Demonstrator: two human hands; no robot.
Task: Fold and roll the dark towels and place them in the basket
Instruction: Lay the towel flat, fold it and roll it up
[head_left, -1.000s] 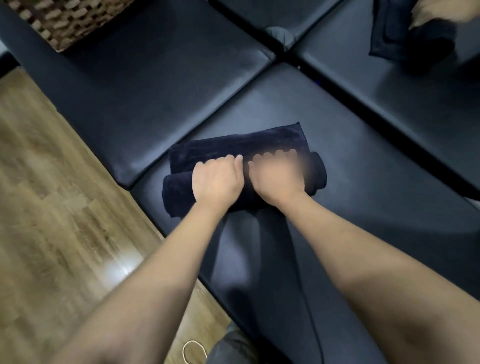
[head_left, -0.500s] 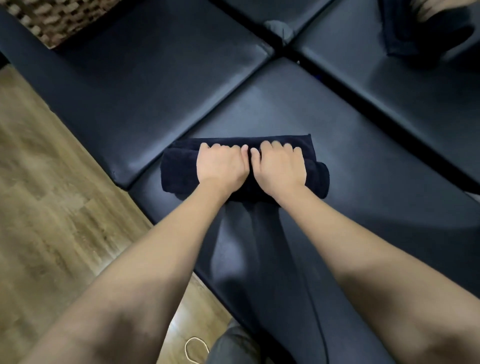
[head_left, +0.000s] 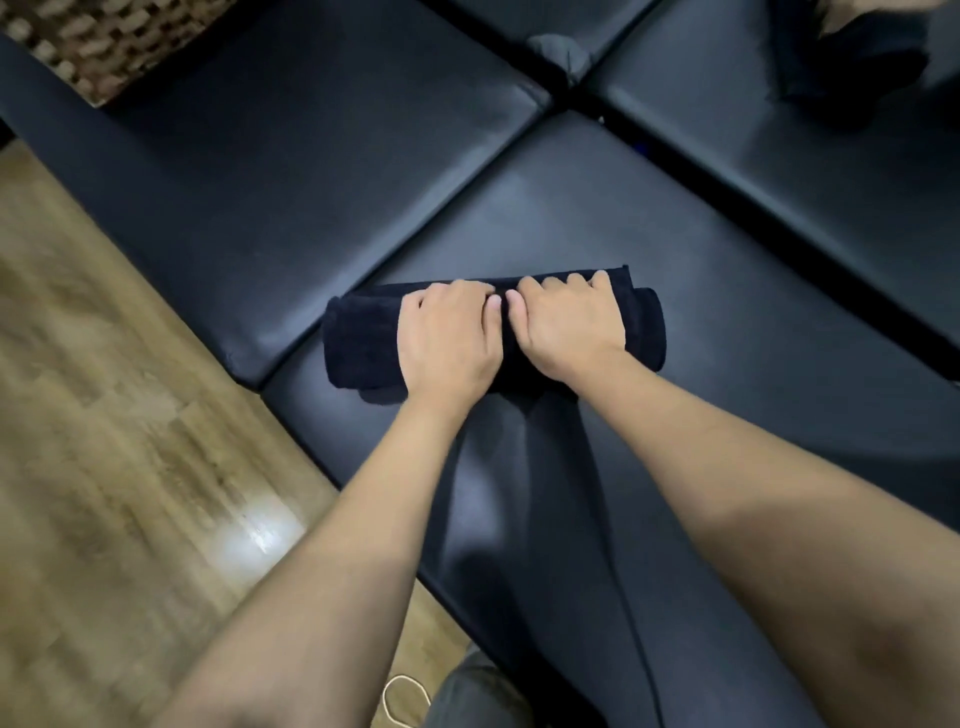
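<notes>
Dark towel (head_left: 358, 343), soft cloth rolled into a fat log, lies across the black shiny cushion (head_left: 727, 322) right in front of us. Only a thin flap still sticks out along the far side. Our left hand (head_left: 447, 340) and right hand (head_left: 566, 325) sit side by side on top of the roll, fingers curled over its far edge, gripping it.

We think it is light and squishy. It will not break, but it can come undone if we let go. The best place to hold it looks like the middle, with the loose flap tucked under our fingers, or one hand at each end.

The cushion looks smooth, so the roll may slide a little. Its near-left edge drops to the brown wooden floor (head_left: 104, 415) close beside the roll's left end. To the right there is lots of open cushion.

The brown woven basket (head_left: 93, 47) waits far off at the top left, across another black cushion (head_left: 311, 145), with nothing lying in between. Another dark cloth (head_left: 857, 57) shows blurry at the top right.
</notes>
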